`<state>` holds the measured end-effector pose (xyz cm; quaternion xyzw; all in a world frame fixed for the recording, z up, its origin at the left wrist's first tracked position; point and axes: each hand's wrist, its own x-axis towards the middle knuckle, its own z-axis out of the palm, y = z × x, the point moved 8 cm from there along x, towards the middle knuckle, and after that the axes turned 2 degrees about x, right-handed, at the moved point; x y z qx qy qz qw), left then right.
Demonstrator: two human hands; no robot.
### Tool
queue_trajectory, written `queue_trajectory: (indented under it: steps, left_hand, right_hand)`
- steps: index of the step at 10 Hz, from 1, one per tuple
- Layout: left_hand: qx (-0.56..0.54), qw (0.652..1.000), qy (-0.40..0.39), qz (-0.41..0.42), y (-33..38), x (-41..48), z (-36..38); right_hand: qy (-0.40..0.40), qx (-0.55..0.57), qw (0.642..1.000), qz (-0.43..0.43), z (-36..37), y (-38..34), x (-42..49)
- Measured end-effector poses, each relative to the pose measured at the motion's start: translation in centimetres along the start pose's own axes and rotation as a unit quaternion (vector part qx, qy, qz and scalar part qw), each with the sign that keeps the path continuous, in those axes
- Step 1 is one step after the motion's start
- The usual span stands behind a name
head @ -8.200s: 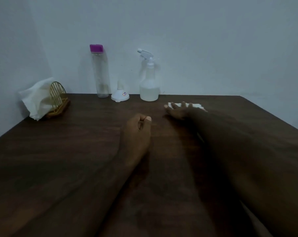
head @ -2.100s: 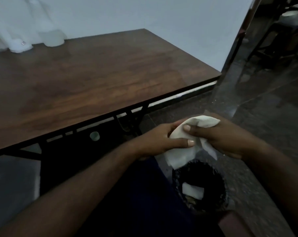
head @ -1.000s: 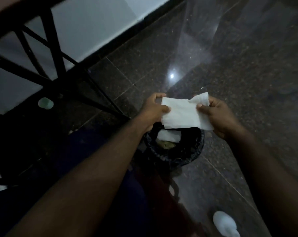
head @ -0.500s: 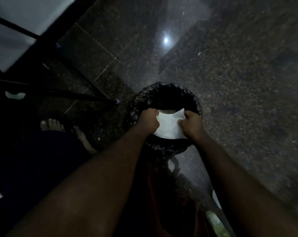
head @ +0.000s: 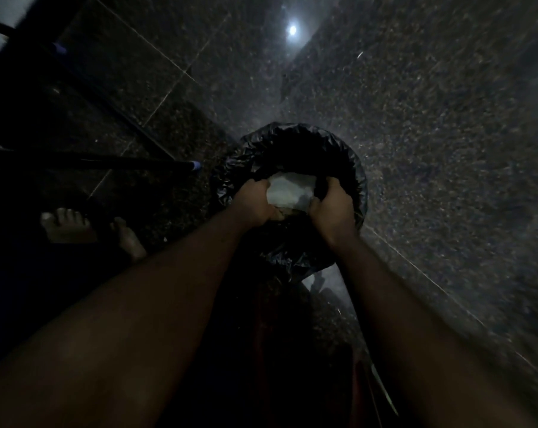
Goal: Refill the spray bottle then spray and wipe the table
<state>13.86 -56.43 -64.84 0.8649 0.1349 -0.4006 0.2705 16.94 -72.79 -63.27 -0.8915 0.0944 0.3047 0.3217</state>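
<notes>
Head view, looking down. The tissue (head: pixel 290 193), held flat over the bin (head: pixel 358 180) half a second earlier, now sits lower, crumpled inside the bin's mouth; left hand (head: pixel 255 203) and right hand (head: pixel 332 208) each curl round one edge of it, and neither has let go. Judged: wiping is finished and disposal is the closing step; only the release remains. The spray bottle and tabletop are out of view. Surroundings: speckled floor (head: pixel 431 149); a table bar (head: pixel 91 163) left of the bin; bare feet (head: pixel 66 225) beyond it; nothing visible blocks the drop.
</notes>
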Motion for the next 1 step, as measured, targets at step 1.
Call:
queue_trajectory:
  steps: [1]
  left_hand:
    - [0.019, 1.0, -0.018, -0.017, -0.27, -0.41, -0.28]
  right_hand:
    - [-0.014, -0.004, 1.0, 0.007, 0.65, -0.09, -0.79]
